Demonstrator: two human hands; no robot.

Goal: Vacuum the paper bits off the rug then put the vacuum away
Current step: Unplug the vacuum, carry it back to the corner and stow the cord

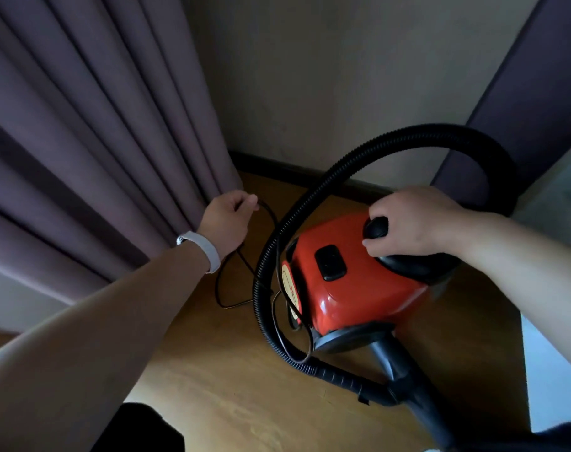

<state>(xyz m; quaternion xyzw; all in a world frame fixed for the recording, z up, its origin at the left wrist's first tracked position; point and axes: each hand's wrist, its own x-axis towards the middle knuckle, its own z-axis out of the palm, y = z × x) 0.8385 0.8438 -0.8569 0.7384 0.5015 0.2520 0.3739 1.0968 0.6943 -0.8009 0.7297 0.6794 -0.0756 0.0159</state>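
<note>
Red vacuum (352, 282) on wood floor (212, 370); right hand (414, 220) grip clenched on handle (377, 228), left hand (227, 220) pinching cord (268, 210).

A single head-mounted wide-angle camera supplies the only view; no second view exists for overlap. The camera looks forward and steeply down from above the person's own arms, which enter from the lower left and the right edge. It faces a room corner where the curtain (92, 151) meets the wall (326, 79), with the wooden floor (232, 380) filling the lower centre. The viewpoint is close: the left hand (227, 220), the right hand (411, 220) and the vacuum (349, 282) lie within arm's reach near frame centre. Wide-angle distortion bends straight lines toward the frame edges, notably the curtain folds.
</note>
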